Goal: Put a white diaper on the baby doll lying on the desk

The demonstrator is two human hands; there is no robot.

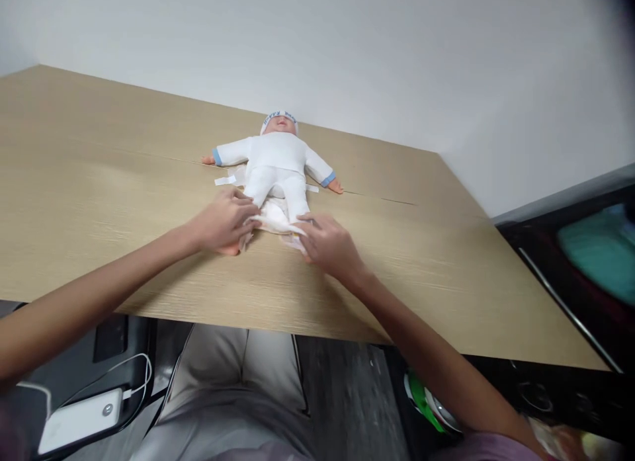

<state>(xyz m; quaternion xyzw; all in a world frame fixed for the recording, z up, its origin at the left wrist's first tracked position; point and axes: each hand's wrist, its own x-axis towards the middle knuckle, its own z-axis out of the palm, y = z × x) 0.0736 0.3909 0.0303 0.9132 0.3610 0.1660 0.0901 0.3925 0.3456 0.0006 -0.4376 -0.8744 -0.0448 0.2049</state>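
So the biggest thing in front of me is a plain pale wall, and butted up near it is a wide wood-look table. Lying on that, on its back, is a baby doll in a white outfit with blue cuffs, head towards the wall, arms spread, legs pointing at me. Next size down, there's a white diaper under and between the doll's legs, its near edge pulled out across them right where my hands are. My left hand has fingers and thumb pinched together on one end of that edge, my right hand is pinched on the other, so it's stretched between the two. One foot pokes out just below my left hand. Down to my left, below the table, a white power bank sits with a cable plugged in. Smaller bits: the doll's white cap with blue lettering, and the diaper's tape tabs, one sticking out on either side of the doll.
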